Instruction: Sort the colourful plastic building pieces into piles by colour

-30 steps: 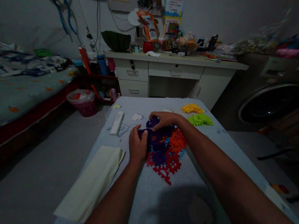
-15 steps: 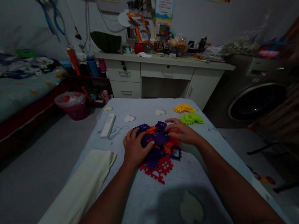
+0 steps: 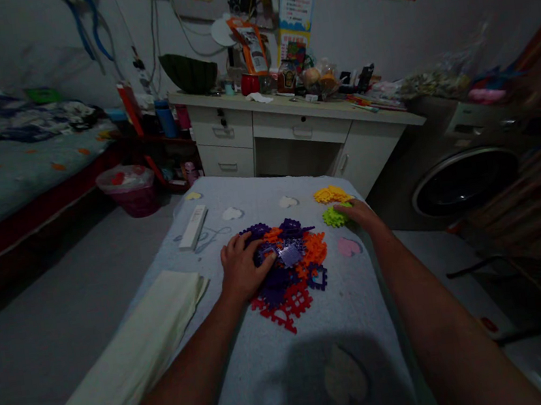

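A heap of flat plastic puzzle pieces (image 3: 292, 265), purple, orange and red, lies in the middle of a grey cloth-covered table (image 3: 289, 358). My left hand (image 3: 242, 268) rests on the heap's left side, fingers curled over purple pieces. My right hand (image 3: 359, 212) reaches to the far right and lies over a small green pile (image 3: 334, 216). Its fingers are partly hidden. A yellow pile (image 3: 331, 194) sits just beyond the green one.
A folded cream cloth (image 3: 140, 343) lies at the table's left edge and a white stick-shaped object (image 3: 193, 227) lies beyond it. A white desk (image 3: 300, 126) with clutter stands behind, a bed (image 3: 11, 175) at left, a washing machine (image 3: 469, 178) at right.
My right hand left the heap and moved right to the green pile. My left hand stayed on the heap. A pale pink heart shape on the cloth is now uncovered.
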Tool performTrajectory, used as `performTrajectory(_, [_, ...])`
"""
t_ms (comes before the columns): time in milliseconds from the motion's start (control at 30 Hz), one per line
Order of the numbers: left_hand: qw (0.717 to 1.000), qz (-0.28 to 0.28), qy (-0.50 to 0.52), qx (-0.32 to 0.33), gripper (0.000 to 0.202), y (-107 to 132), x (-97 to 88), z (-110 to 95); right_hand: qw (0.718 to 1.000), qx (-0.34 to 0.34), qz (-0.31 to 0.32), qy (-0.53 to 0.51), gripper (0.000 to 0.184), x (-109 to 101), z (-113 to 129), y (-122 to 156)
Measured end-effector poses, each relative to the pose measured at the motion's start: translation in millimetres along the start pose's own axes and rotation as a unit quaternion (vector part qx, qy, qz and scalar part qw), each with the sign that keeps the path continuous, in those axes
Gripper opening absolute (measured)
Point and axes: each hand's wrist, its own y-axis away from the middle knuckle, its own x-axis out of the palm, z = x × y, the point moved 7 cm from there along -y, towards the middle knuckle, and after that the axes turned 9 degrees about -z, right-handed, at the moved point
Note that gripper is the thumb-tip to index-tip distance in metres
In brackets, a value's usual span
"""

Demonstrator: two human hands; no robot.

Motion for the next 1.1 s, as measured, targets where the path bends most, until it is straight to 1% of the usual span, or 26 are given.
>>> performTrajectory(100, [1.000, -0.004, 0.005, 0.002, 0.043, 0, 0.6, 1, 0.999, -0.017, 0.046, 0.019, 0.056, 9, 16, 15])
performTrajectory(200, [1.000, -0.011, 0.008, 0.002, 0.041, 0, 0.4, 2, 0.993, -0.043, 0.104, -0.023, 0.052, 21, 31, 32])
performTrajectory(267, [1.000, -0.013, 0.008, 0.001, 0.041, 0, -0.1, 1, 0.990, -0.051, 0.127, -0.037, 0.049, 29, 37, 41])
performTrajectory(433, [1.000, -0.007, 0.005, -0.003, 0.044, 0, -1.0, 0, 0.990, -0.086, 0.112, -0.016, 0.046, 42, 51, 61])
performTrajectory(500, [1.000, -0.008, 0.004, -0.007, 0.044, -1, -0.9, 1, 0.989, -0.100, 0.108, -0.030, 0.044, 47, 60, 71])
performTrajectory(567, [1.000, -0.008, 0.004, -0.010, 0.044, 0, -0.4, 2, 0.985, -0.104, 0.114, -0.070, 0.041, 52, 69, 81])
performTrajectory(667, [1.000, -0.007, 0.004, -0.013, 0.045, 0, 0.3, 3, 0.976, -0.096, 0.143, -0.135, 0.038, 61, 85, 96])
performTrajectory(767, [1.000, -0.009, 0.010, -0.018, 0.047, -1, -0.6, 2, 0.957, -0.102, 0.172, -0.208, 0.035, 70, 110, 113])
performTrajectory(800, [1.000, -0.011, 0.017, -0.022, 0.047, -1, -1.6, 2, 0.949, -0.114, 0.182, -0.230, 0.033, 72, 122, 119])
performTrajectory(867, [0.998, -0.023, 0.041, -0.034, 0.046, -2, -4.2, 2, 0.936, -0.160, 0.197, -0.246, 0.032, 78, 147, 135])
performTrajectory(967, [0.992, -0.054, 0.103, -0.056, 0.043, -4, -8.3, 8, 0.924, -0.251, 0.191, -0.215, 0.029, 84, 184, 160])
performTrajectory(1033, [0.984, -0.077, 0.142, -0.069, 0.042, -5, -10.3, 14, 0.915, -0.298, 0.184, -0.199, 0.029, 86, 201, 173])
performTrajectory(1100, [0.979, -0.093, 0.167, -0.076, 0.041, -5, -11.9, 18, 0.909, -0.319, 0.177, -0.199, 0.030, 84, 208, 176])
